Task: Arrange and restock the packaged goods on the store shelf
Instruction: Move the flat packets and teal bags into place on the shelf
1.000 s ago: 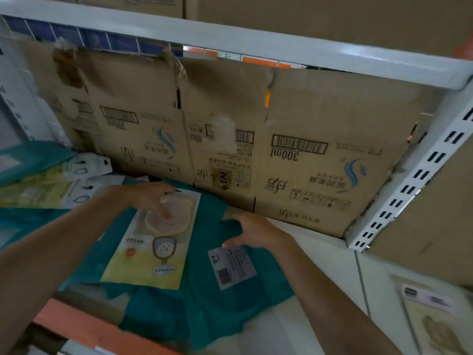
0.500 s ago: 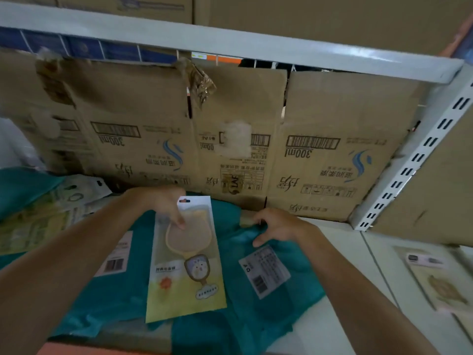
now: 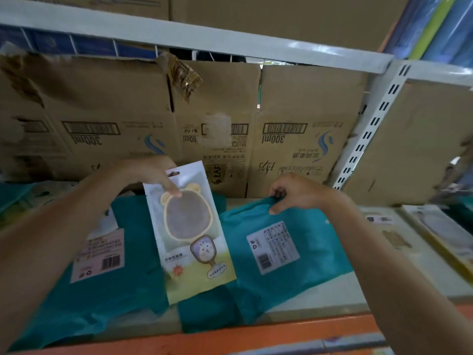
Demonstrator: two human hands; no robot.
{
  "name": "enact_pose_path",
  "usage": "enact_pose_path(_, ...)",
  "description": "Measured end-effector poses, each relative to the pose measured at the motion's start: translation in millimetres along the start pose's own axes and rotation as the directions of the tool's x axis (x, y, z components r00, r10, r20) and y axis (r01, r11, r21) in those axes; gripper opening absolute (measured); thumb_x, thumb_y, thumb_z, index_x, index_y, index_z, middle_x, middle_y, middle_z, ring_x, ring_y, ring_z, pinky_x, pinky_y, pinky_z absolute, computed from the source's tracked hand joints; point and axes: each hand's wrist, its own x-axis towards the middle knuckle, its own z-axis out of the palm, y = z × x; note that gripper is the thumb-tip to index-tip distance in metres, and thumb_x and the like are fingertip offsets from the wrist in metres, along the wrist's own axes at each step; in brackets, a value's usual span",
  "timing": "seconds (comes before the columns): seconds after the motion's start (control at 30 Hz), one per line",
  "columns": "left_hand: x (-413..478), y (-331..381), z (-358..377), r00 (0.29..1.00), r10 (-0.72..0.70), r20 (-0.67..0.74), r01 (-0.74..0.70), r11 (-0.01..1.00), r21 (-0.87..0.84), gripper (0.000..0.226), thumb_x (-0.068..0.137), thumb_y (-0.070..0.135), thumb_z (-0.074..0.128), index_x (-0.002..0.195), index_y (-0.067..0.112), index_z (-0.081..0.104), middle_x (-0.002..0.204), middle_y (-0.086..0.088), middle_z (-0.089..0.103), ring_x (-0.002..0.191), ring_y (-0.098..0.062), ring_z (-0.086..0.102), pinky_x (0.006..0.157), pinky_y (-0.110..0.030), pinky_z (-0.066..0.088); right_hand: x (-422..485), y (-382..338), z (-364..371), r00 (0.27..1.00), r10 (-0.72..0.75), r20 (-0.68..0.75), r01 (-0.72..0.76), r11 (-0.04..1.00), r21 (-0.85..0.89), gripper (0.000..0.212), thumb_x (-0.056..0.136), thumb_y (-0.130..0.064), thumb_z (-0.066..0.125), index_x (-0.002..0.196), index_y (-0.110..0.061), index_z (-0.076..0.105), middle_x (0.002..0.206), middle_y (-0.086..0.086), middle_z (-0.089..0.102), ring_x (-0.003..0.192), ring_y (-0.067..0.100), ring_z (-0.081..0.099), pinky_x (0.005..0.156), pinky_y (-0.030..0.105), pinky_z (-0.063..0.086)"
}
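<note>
Packs lay in a loose overlap on the shelf, and the mirror pack sat on top of them, tilted, its lower end across both teal packs. The left hand pinched only its top, thumb on the front, so it could likely swing or slip out. The right hand had its fingers curled on the back edge of the right teal pack. A tug there might drag the mirror pack with it. The left teal pack reached the orange lip (the likeliest place for a fall). The cardboard stood close behind both hands, and the upright closed the right. Bare shelf showed beside the right teal pack.
</note>
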Motion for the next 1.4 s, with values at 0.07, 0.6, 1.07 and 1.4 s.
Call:
enact_pose_path(0.07,-4.4,16.5,-5.1,0.999,0.022,0.03,-0.024,0.997,0.072,0.052,0.061,0.038,0.081,0.056,0.01,0.037,0.057,-0.002,0.03,0.052,-0.014,0.03,0.056,-0.019,0.028,-14.8,1.2,-9.7,1.0,0.004,0.009,-0.005,0.997,0.083,0.018,0.074,-0.013,0.076,0.072,-0.021,0.061,0.069,-0.011,0.059,0.063,-0.003,0.053,0.062,0.014,0.04)
enact_pose_path(0.6,-13.6,200.5,22.9,0.966,0.148,-0.211,-0.076,0.947,0.313,0.045,0.064,0.019,0.084,0.049,0.01,0.042,0.048,0.007,0.038,0.046,-0.01,0.034,0.048,-0.022,0.022,-147.8,86.4,-95.4,0.939,-0.046,-0.34,0.013,0.995,-0.096,0.02,0.072,-0.019,0.078,0.066,-0.023,0.06,0.066,0.0,0.055,0.063,0.015,0.048,0.059,0.029,0.036)
enact_pose_path(1.07,54.9,349.3,138.0,0.96,0.184,-0.213,-0.117,0.949,0.291,0.042,0.069,0.021,0.081,0.054,0.012,0.042,0.056,0.004,0.038,0.049,-0.01,0.034,0.05,-0.027,0.022,-255.8,226.3,-135.2,0.841,0.077,-0.535,-0.24,0.94,-0.242,0.025,0.078,-0.025,0.072,0.096,-0.009,0.066,0.085,0.001,0.055,0.086,0.023,0.052,0.07,0.034,0.043)
enact_pose_path(1.4,124.9,418.1,160.1,0.963,0.246,-0.112,-0.217,0.95,0.223,0.026,0.072,0.02,0.079,0.063,0.011,0.056,0.051,0.009,0.054,0.051,-0.007,0.046,0.052,-0.022,0.03,-287.2,295.6,-172.1,0.715,0.136,-0.686,-0.325,0.933,-0.154,0.024,0.08,-0.023,0.07,0.103,-0.016,0.067,0.095,0.002,0.055,0.091,0.022,0.05,0.076,0.034,0.042)
